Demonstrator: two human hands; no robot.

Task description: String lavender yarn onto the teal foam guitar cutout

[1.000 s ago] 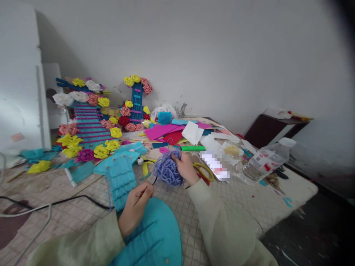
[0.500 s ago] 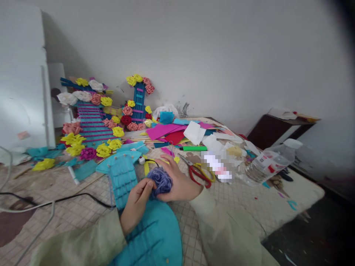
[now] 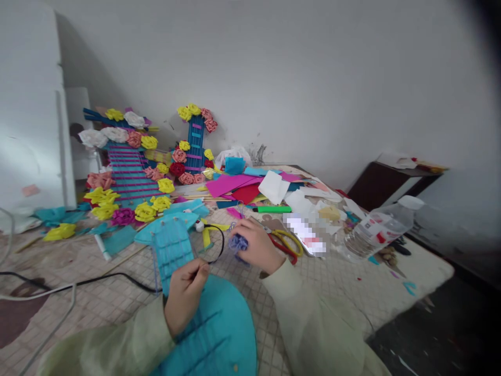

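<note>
A ball of purple-blue yarn [image 3: 238, 243] is held in my right hand [image 3: 259, 244], whose fingers curl over it just above the table. My left hand [image 3: 187, 292] is closed in a pinch over the turquoise board [image 3: 230, 318]; whatever lies between its thumb and finger is too small to make out. That board has a rounded lower part and a narrow upper part [image 3: 171, 243] crossed by rows of thread. Beside its top, a black cable [image 3: 222, 243] loops between my hands. The scissors [image 3: 289, 245] with red and yellow handles lie right of my right hand.
Two flower-trimmed boards [image 3: 133, 175] [image 3: 195, 138] lean at the back. Coloured paper [image 3: 229, 184], a green marker [image 3: 274, 209] and a lit phone [image 3: 305, 235] lie on the table [image 3: 332, 292]. A plastic bottle [image 3: 381, 230] stands tilted-looking at the right. Cables [image 3: 113, 277] cross the left side.
My right hand has moved right with the yarn ball, away from my left hand. My left hand has shifted slightly down and left, off the ball. More of the black cable shows.
</note>
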